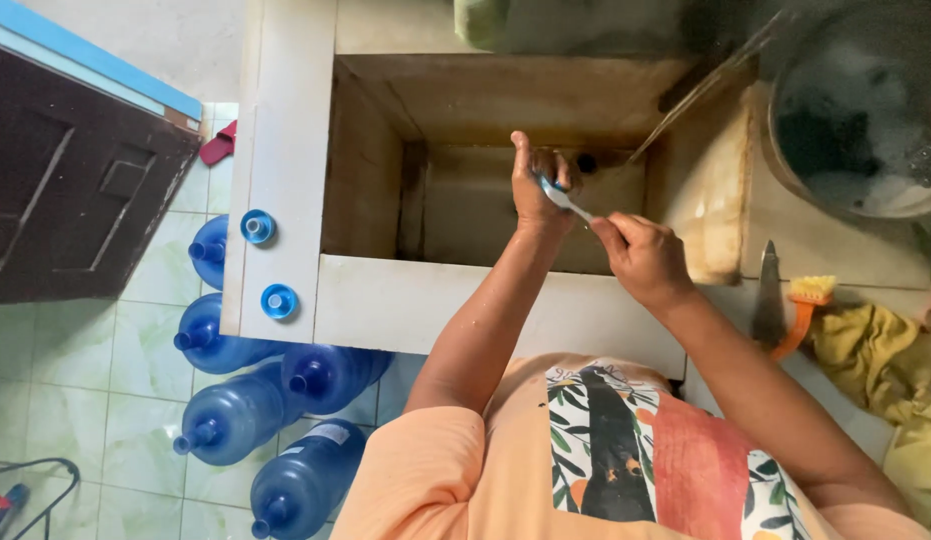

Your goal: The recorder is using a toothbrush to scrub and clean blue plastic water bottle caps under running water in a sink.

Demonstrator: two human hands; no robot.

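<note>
Over the deep sink (365,180), the left hand (538,185) grips a small object while the right hand (640,258) clamps a toothbrush (563,196) whose handle slants up-left onto it.

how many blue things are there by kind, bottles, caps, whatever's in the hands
Big blue water bottles on the floor: 5
Blue caps on the ledge: 2
Blue-handled tool held between left hand and right hand, over the sink: 1
Total: 8
</note>
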